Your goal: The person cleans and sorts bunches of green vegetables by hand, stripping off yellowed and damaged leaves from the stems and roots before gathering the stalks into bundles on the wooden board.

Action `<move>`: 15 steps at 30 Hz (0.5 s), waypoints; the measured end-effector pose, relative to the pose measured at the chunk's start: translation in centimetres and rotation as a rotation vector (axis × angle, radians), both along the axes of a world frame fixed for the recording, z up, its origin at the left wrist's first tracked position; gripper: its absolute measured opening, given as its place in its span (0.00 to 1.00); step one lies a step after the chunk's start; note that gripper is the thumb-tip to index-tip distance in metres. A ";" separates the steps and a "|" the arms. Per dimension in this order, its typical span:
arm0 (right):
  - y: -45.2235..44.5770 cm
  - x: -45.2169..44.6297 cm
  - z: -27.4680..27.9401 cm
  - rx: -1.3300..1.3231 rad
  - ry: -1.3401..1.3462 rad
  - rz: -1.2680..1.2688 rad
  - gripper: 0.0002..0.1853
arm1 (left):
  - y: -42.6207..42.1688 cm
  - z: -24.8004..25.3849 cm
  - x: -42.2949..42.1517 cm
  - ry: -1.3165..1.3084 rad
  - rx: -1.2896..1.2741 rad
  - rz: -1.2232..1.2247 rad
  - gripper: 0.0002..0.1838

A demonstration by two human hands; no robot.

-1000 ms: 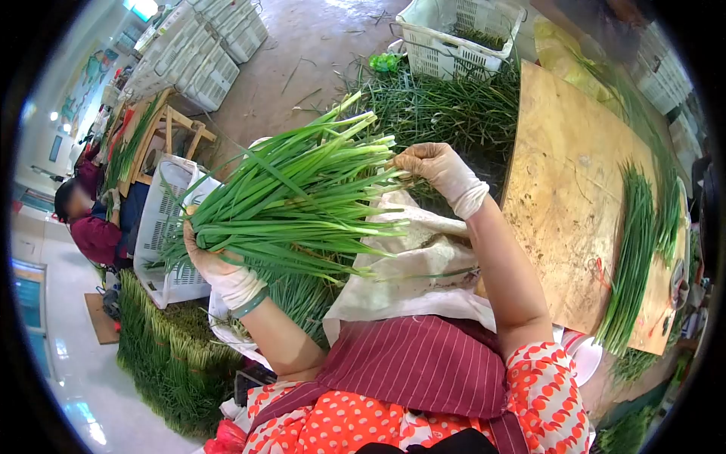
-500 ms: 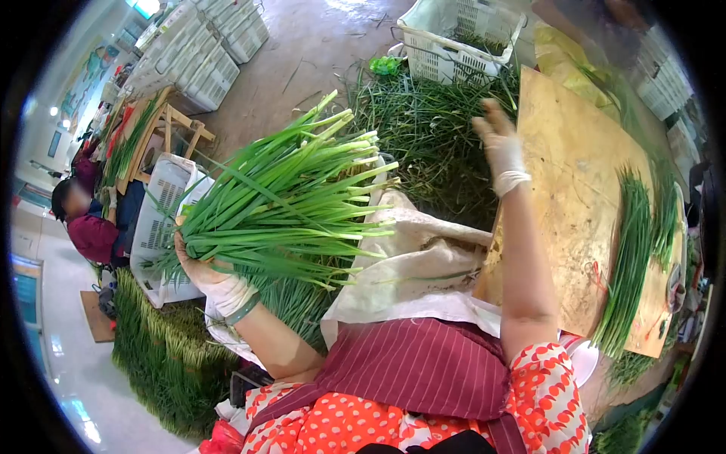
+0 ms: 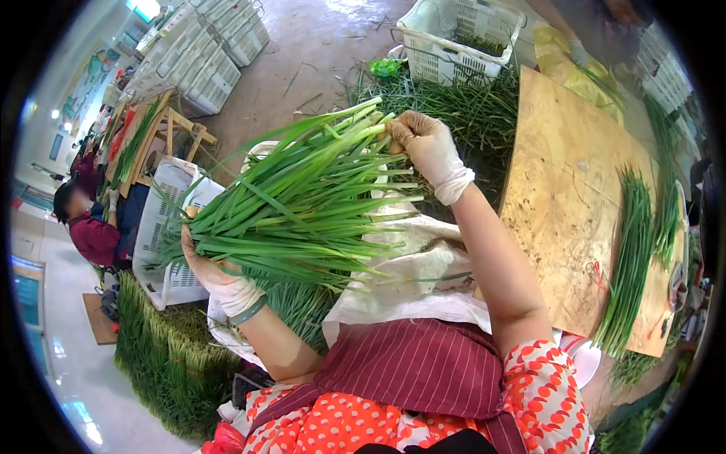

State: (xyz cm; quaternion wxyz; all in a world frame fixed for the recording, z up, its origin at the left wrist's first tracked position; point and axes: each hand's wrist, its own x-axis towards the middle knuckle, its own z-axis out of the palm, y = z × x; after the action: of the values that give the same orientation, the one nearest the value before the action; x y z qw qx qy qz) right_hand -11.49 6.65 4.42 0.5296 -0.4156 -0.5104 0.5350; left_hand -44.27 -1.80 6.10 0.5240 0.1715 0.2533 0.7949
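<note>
Green bunch [image 3: 295,208]: roughly left to right lengthwise, pale stem ends [image 3: 372,130] aimed right
Left hand [image 3: 214,265]: we're gripping the leafy end [image 3: 204,225]
Right hand [image 3: 429,147]: we're pinching stem ends

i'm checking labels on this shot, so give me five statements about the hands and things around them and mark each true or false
1. The left hand, in a thin pale glove, holds the fan-shaped bundle of long green stalks. True.
2. A narrow sheaf of dark green stalks lies on the flat tan wooden board. True.
3. The right hand, also gloved, rests flat on that board. False: its fingers are at the pale stalk ends of the bundle.
4. The cloth apron is plain blue. False: it is maroon with thin pale stripes.
5. The white slotted plastic crate at the top holds some green scraps. True.
</note>
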 end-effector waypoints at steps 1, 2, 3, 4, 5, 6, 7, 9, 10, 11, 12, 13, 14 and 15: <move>-0.3 0.1 0.4 0.103 -0.210 -0.124 0.10 | 0.0 -0.1 0.1 -0.026 0.099 -0.121 0.13; -0.5 0.2 0.8 0.207 -0.419 -0.247 0.11 | -0.1 -0.2 0.1 -0.051 0.198 -0.240 0.14; -0.6 0.3 1.4 0.209 -0.419 -0.243 0.11 | -0.2 -0.1 0.3 -0.051 0.199 -0.237 0.14; -0.5 0.4 2.0 0.168 -0.229 -0.254 0.12 | -0.2 0.2 0.5 -0.035 0.141 -0.198 0.15; -0.4 0.6 2.4 0.128 -0.038 -0.263 0.14 | -0.2 0.4 0.7 -0.019 0.083 -0.160 0.15; 0.2 0.8 2.7 0.235 -0.021 -0.272 0.18 | -0.2 0.5 0.7 -0.018 0.084 -0.161 0.15; 0.8 0.9 2.6 0.234 -0.020 -0.275 0.18 | -0.1 0.6 0.7 0.024 -0.019 -0.039 0.15; 1.6 0.9 2.6 0.075 0.004 -0.227 0.14 | -0.1 0.6 0.7 0.065 -0.120 0.082 0.15; 1.0 0.4 2.6 0.138 -0.236 -0.288 0.22 | -0.1 0.6 0.4 0.067 -0.102 0.034 0.15; 0.2 0.5 3.0 0.237 -0.613 -0.396 0.22 | -0.3 0.6 -0.1 0.068 -0.083 -0.011 0.15; 0.3 0.6 2.5 0.278 -0.594 -0.431 0.21 | -0.3 -0.4 -1.1 0.229 -0.095 0.057 0.16; 0.4 0.9 2.1 0.316 -0.574 -0.467 0.20 | -0.2 -1.1 -2.0 0.230 -0.093 0.062 0.16; 0.1 1.3 2.1 0.194 -0.254 -0.391 0.18 | -0.1 -1.8 -2.9 0.267 -0.061 0.053 0.16; -0.5 2.3 3.0 -0.035 -0.008 -0.294 0.15 | 0.0 -2.0 -3.3 0.304 -0.030 0.043 0.16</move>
State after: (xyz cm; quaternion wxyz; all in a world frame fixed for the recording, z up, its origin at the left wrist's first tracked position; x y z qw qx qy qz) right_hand -9.22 6.13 7.37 0.5930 -0.4973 -0.4367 0.4587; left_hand -47.53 -1.80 4.06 0.4647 0.2766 0.3450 0.7671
